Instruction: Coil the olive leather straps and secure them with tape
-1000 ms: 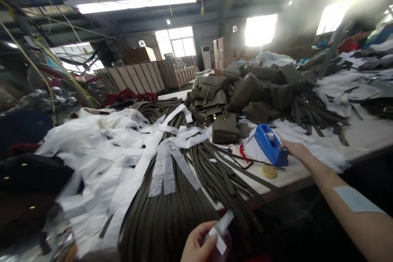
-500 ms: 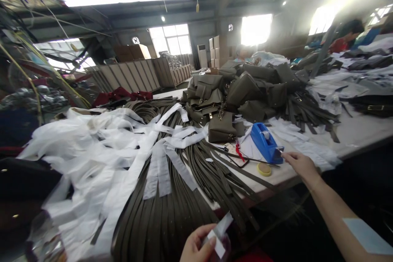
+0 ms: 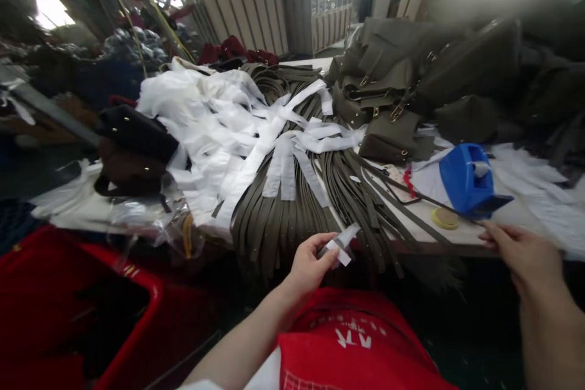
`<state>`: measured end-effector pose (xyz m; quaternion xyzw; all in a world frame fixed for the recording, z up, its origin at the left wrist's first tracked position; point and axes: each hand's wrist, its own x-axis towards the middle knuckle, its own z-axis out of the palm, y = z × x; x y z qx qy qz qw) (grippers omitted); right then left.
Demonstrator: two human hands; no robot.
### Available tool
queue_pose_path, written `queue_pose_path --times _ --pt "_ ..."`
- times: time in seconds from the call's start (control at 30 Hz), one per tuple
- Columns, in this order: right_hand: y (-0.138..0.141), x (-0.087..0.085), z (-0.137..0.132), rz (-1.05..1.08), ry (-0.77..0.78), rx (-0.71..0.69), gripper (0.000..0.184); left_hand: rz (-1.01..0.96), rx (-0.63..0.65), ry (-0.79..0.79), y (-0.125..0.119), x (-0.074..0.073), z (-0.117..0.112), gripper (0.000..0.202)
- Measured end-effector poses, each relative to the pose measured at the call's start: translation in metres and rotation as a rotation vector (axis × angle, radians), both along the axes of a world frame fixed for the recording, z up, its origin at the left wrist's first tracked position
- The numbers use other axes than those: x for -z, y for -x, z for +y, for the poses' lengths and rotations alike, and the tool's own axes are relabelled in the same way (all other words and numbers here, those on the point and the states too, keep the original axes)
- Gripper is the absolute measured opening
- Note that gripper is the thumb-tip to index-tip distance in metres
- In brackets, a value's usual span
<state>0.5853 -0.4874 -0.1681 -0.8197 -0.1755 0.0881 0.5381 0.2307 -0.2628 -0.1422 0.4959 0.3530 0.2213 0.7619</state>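
My left hand (image 3: 315, 259) is closed in a pinch on a small clear plastic packet (image 3: 348, 235) with a white slip on it, above the table's front edge. My right hand (image 3: 521, 250) is closed at the end of a thin dark strap (image 3: 439, 202), just in front of the blue tape dispenser (image 3: 464, 177). A yellow-rimmed roll of tape (image 3: 444, 218) lies left of its fingertips. Many olive straps (image 3: 283, 225) are fanned over the front edge, with white strips (image 3: 286, 164) across them.
Olive bags (image 3: 388, 134) are heaped at the back right. White sheeting (image 3: 205, 116) piles up on the left, beside a dark bag (image 3: 137, 146). A phone (image 3: 397, 186) with a red tassel lies by the dispenser. A red bin (image 3: 150, 292) stands below left.
The view has tilted down and left. My right hand has gone from the dispenser's front edge to the strap's end. My left hand still holds the packet.
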Motion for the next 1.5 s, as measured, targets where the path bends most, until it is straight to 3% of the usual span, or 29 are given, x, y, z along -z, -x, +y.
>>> queue_pose_path --times 0.07,0.2,0.33,0.6,1.0,1.3,1.5 --pt "0.051 -0.011 0.022 0.142 -0.087 -0.017 0.024 0.005 -0.010 -0.057 -0.003 0.002 -0.001 0.053" --pt "0.154 -0.029 0.071 0.397 -0.118 -0.422 0.037 0.057 -0.008 -0.215 -0.010 0.006 -0.003 0.041" --pt "0.203 -0.030 0.098 0.498 -0.125 -0.657 0.041 0.095 -0.007 -0.335 -0.010 0.008 -0.002 0.035" --pt "0.209 -0.009 0.119 0.531 -0.069 -0.750 0.048 0.100 -0.038 -0.368 -0.001 0.009 0.001 0.034" --pt "0.210 -0.027 0.117 0.777 -0.212 -0.696 0.044 0.139 -0.051 -0.420 0.001 0.008 0.000 0.031" --pt "0.215 -0.014 0.123 0.726 -0.102 -0.689 0.062 0.158 -0.025 -0.467 0.003 0.007 -0.002 0.030" --pt "0.214 -0.011 0.121 0.693 -0.072 -0.719 0.056 0.164 -0.035 -0.470 0.006 0.007 0.000 0.031"
